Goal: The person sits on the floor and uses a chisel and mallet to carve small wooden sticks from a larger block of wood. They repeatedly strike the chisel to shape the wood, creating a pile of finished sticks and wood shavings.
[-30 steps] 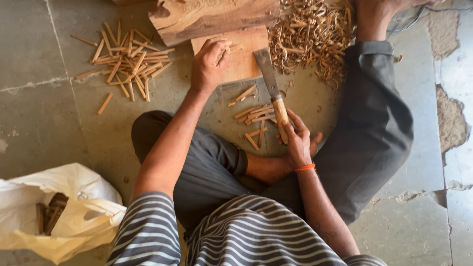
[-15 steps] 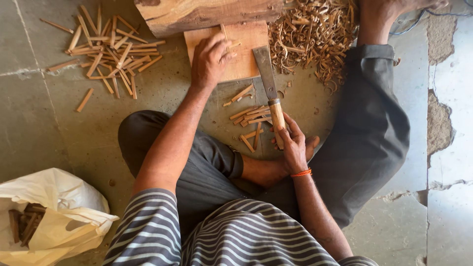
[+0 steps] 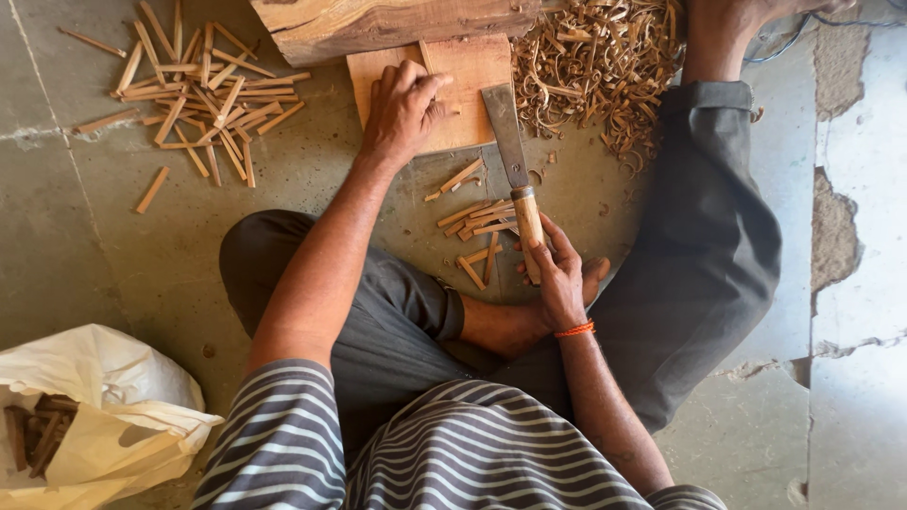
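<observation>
I sit cross-legged on a stone floor. My left hand (image 3: pixel 402 109) rests fingers-down on a flat wooden block (image 3: pixel 472 71), pressing something small against it that I cannot make out. My right hand (image 3: pixel 559 276) grips the wooden handle of a broad-bladed knife (image 3: pixel 508 142), whose blade lies along the block's right edge, tip pointing away. Several short split wood sticks (image 3: pixel 472 222) lie on the floor between my hands, just left of the knife handle.
A thick log (image 3: pixel 387 21) lies behind the block. A pile of curled wood shavings (image 3: pixel 595 66) sits to its right, by my foot. Several cut sticks (image 3: pixel 194 90) are scattered at upper left. A white plastic bag (image 3: pixel 94 416) holding dark wood pieces is at lower left.
The view has shifted slightly; both hands keep their places, the left on the block and the right on the knife handle.
</observation>
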